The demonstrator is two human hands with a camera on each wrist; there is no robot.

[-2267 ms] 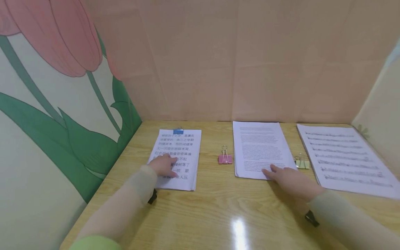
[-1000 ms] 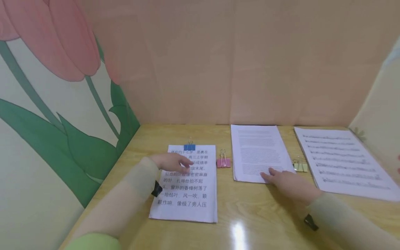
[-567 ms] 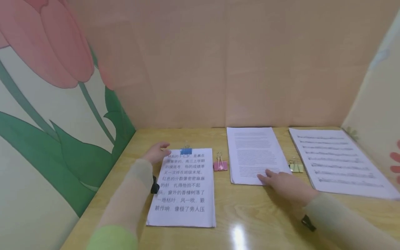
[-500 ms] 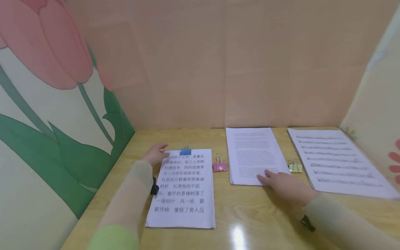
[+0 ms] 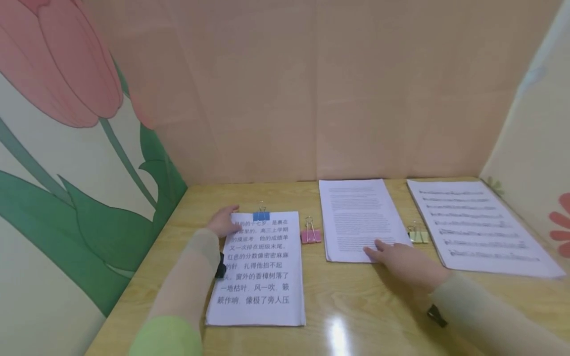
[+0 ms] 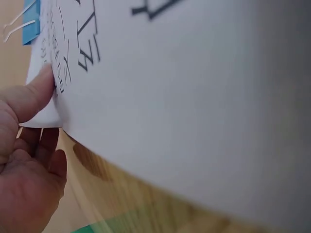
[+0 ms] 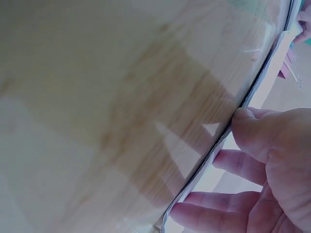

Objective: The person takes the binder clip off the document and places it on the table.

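A stack of paper printed in large Chinese characters [image 5: 258, 316] lies on the left of the table, a blue binder clip [image 5: 261, 216] on its top edge. My left hand [image 5: 222, 221] pinches its upper left corner. In the left wrist view the thumb [image 6: 38, 92] lies on the top sheet and the fingers [image 6: 47, 145] are below the edge. My right hand [image 5: 407, 264] rests at the near right corner of the middle stack of small-print paper [image 5: 356, 207], fingers extended over it. The right wrist view shows that thumb [image 7: 250, 128] at the stack's edge.
Between the two stacks lies a pink binder clip [image 5: 310, 236]. A yellow-green binder clip [image 5: 418, 236] sits between the middle stack and a stack of sheet music [image 5: 467, 222] on the right. A wall backs the wooden table [image 5: 267, 341].
The left hand drew the Chinese-text stack nearer and a little right, then shifted to its upper left corner and took hold there. The right hand stays at the middle stack.
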